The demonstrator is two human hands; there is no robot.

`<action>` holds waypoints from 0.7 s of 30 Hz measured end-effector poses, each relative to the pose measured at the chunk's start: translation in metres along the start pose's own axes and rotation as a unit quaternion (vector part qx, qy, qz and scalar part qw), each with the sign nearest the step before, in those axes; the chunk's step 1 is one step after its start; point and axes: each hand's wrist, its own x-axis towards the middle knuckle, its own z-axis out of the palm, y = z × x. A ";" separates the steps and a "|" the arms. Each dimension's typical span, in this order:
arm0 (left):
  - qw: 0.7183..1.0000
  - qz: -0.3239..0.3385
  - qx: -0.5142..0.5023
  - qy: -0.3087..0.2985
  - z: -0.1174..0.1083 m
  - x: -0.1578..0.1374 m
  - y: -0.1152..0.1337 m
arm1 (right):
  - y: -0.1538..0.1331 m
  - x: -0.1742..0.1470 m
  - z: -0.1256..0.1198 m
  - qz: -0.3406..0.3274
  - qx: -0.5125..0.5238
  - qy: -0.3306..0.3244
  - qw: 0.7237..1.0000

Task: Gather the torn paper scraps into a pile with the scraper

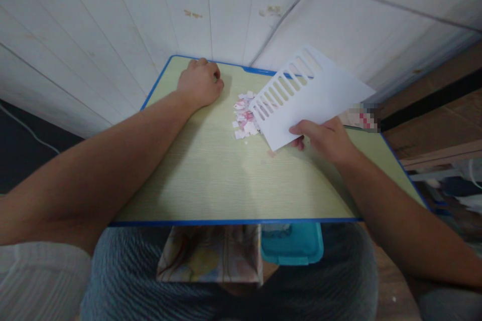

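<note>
My right hand (pixel 320 138) grips a white slotted sheet (pixel 327 90) by its near edge, thumb on top and fingers underneath. A row of rounded slots, shorter toward the left, runs along the sheet. It is held tilted, its left end over a heap of small white and pink paper scraps (pixel 246 115) and hiding part of them. Left of the scraps, my left hand (pixel 201 83) rests on the far left of the table (pixel 226 180), fingers curled into a loose fist. Nothing shows in its fingers, and the palm is hidden.
The yellowish table has a blue rim. Behind it stands a white plank wall (pixel 229 10) with a cable. Beyond the sheet lies a partly blurred item (pixel 363 118). A patterned cloth-like drawer or box (pixel 211 256) and a turquoise container (pixel 293 251) show below the near edge. Brown cartons (pixel 433 120) stand at right.
</note>
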 end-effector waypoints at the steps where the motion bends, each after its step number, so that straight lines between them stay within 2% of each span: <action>1: 1.000 0.005 -0.009 0.003 0.002 0.001 -0.002 | -0.001 -0.001 0.001 0.004 0.002 -0.013 1.000; 4: 0.999 0.016 -0.034 0.006 0.005 0.004 -0.008 | -0.002 -0.002 -0.001 0.010 0.012 -0.027 1.000; 8: 0.999 0.011 -0.042 0.002 0.005 0.004 -0.008 | -0.004 0.000 -0.018 0.021 0.028 0.067 0.997; 9: 0.999 0.008 -0.034 0.002 0.004 0.003 -0.007 | -0.006 0.001 -0.023 0.032 0.022 0.073 0.997; 15: 1.000 0.005 -0.023 0.002 0.005 0.003 -0.005 | -0.014 0.003 -0.044 0.058 -0.022 -0.024 0.998; 21: 0.999 0.001 -0.043 -0.006 0.005 0.005 -0.008 | -0.001 0.006 -0.057 0.068 -0.084 -0.037 0.993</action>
